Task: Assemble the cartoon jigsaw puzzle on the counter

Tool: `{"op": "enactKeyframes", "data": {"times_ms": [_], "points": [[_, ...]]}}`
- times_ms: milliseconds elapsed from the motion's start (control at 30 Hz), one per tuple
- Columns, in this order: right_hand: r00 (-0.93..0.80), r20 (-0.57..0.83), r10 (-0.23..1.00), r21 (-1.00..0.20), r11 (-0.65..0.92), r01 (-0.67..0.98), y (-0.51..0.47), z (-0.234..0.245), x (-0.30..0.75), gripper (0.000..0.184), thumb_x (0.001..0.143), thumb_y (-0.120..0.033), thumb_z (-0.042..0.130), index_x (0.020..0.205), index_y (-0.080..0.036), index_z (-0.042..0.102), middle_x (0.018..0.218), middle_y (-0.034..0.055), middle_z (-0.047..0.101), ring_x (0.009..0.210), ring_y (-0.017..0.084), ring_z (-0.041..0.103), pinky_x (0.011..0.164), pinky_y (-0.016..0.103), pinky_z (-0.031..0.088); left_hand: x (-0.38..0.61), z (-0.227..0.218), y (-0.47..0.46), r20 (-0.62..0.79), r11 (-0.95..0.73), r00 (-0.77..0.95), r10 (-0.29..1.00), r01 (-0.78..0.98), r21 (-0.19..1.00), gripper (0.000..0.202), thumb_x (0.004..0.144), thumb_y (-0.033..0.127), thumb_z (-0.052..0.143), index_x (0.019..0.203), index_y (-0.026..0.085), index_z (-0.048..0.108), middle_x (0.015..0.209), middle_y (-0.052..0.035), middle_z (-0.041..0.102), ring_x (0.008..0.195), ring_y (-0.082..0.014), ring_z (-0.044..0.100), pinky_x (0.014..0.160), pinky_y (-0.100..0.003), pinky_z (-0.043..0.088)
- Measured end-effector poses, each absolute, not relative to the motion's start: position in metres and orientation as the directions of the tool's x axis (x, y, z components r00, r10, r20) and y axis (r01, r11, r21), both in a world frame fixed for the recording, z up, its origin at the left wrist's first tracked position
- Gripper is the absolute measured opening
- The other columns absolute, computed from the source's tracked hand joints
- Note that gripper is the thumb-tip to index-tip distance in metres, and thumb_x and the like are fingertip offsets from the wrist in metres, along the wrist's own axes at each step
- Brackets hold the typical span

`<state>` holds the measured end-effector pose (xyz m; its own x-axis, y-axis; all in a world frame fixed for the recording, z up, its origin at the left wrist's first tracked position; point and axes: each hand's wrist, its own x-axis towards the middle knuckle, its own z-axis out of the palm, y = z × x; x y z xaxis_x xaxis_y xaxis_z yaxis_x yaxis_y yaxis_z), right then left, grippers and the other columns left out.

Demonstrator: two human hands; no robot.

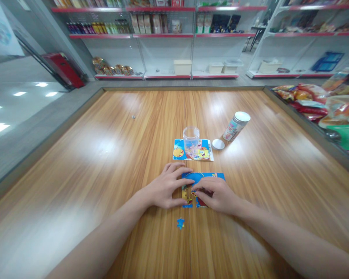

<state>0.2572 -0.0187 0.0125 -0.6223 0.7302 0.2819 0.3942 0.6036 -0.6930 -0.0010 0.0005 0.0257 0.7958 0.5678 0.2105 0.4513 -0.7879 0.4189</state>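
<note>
Left hand (167, 188) flat, fingers spread on puzzle (205, 178) at near table centre, right hand (215, 193) curled, pinching a piece (195, 190) there; behind, lidless clear jar (191, 140) stands on picture card (178, 152), contents unclear, white lid (218, 144) beside, capped jar (236, 126) tilted.

Puzzle (206, 178) centre unseen (snack packets (314, 101) edge-cropped)

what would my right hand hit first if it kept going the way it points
Likely the left hand: the right hand points left across the puzzle, and the left one's fingers lie just ahead, perhaps touching.
</note>
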Motion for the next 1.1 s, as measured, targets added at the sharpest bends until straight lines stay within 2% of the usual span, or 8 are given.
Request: {"op": "enactKeyframes", "data": {"times_ms": [167, 267, 333, 433, 633, 800, 1100], "points": [[-0.597, 0.294, 0.747, -0.683, 0.601, 0.415, -0.015, 0.013, 0.255, 0.013, 0.093, -0.021, 0.062, 0.101, -0.023, 0.071, 0.095, 0.0015, 0.075, 0.088, 0.016, 0.068, 0.082, 0.030, 0.049, -0.001, 0.026, 0.000, 0.203, -0.789, 0.800, 0.565, 0.453, 0.414, 0.065, 0.080, 0.058, 0.072, 0.134, 0.026, 0.060, 0.148, -0.0121, 0.046, 0.140, -0.0393, 0.032, 0.114, -0.059, 0.028], [-0.582, 0.259, 0.771, -0.698, 0.566, 0.439, -0.011, 0.014, 0.256, 0.013, 0.093, -0.020, 0.062, 0.101, -0.022, 0.072, 0.090, 0.0021, 0.074, 0.082, 0.016, 0.067, 0.076, 0.029, 0.049, -0.001, 0.026, 0.001, 0.213, -0.790, 0.799, 0.563, 0.444, 0.422, 0.066, 0.080, 0.056, 0.073, 0.136, 0.026, 0.058, 0.148, -0.0121, 0.047, 0.139, -0.0393, 0.033, 0.114, -0.059, 0.028], [-0.573, 0.250, 0.781, -0.700, 0.554, 0.450, -0.010, 0.014, 0.257, 0.017, 0.094, -0.019, 0.060, 0.107, -0.023, 0.071, 0.090, 0.0025, 0.073, 0.079, 0.016, 0.066, 0.073, 0.028, 0.048, -0.001, 0.026, 0.001, 0.223, -0.792, 0.799, 0.559, 0.434, 0.428, 0.067, 0.080, 0.057, 0.073, 0.138, 0.026, 0.057, 0.148, -0.0119, 0.047, 0.139, -0.0393, 0.033, 0.114, -0.059, 0.028], [-0.565, 0.272, 0.779, -0.708, 0.559, 0.431, -0.012, 0.014, 0.257, 0.024, 0.096, -0.017, 0.056, 0.114, -0.025, 0.070, 0.096, 0.0025, 0.073, 0.083, 0.015, 0.067, 0.076, 0.028, 0.049, -0.001, 0.026, 0.001, 0.232, -0.794, 0.798, 0.557, 0.428, 0.432, 0.070, 0.079, 0.058, 0.073, 0.139, 0.025, 0.056, 0.148, -0.0121, 0.048, 0.139, -0.0394, 0.033, 0.114, -0.059, 0.029], [-0.543, 0.322, 0.776, -0.695, 0.583, 0.422, -0.022, 0.012, 0.246, 0.012, 0.095, -0.017, 0.060, 0.097, -0.021, 0.070, 0.092, 0.0022, 0.073, 0.085, 0.016, 0.068, 0.079, 0.029, 0.051, -0.001, 0.026, 0.001, 0.213, -0.788, 0.800, 0.561, 0.436, 0.435, 0.066, 0.079, 0.057, 0.073, 0.135, 0.025, 0.059, 0.149, -0.0113, 0.047, 0.139, -0.0391, 0.033, 0.114, -0.058, 0.029], [-0.588, 0.347, 0.730, -0.651, 0.639, 0.409, -0.024, 0.009, 0.240, 0.007, 0.094, -0.020, 0.063, 0.097, -0.022, 0.069, 0.094, 0.0015, 0.074, 0.087, 0.018, 0.066, 0.079, 0.032, 0.050, -0.001, 0.026, 0.001, 0.218, -0.791, 0.801, 0.557, 0.431, 0.435, 0.067, 0.079, 0.056, 0.074, 0.136, 0.025, 0.059, 0.149, -0.0113, 0.047, 0.139, -0.0392, 0.033, 0.114, -0.059, 0.028], [-0.670, 0.403, 0.623, -0.577, 0.741, 0.342, -0.020, 0.006, 0.240, 0.013, 0.099, -0.018, 0.056, 0.094, -0.021, 0.068, 0.094, 0.0028, 0.073, 0.088, 0.018, 0.064, 0.078, 0.034, 0.049, -0.001, 0.025, 0.000, 0.234, -0.790, 0.793, 0.562, 0.430, 0.437, 0.066, 0.076, 0.053, 0.076, 0.134, 0.025, 0.060, 0.146, -0.0118, 0.049, 0.138, -0.0395, 0.033, 0.114, -0.059, 0.029]]}}
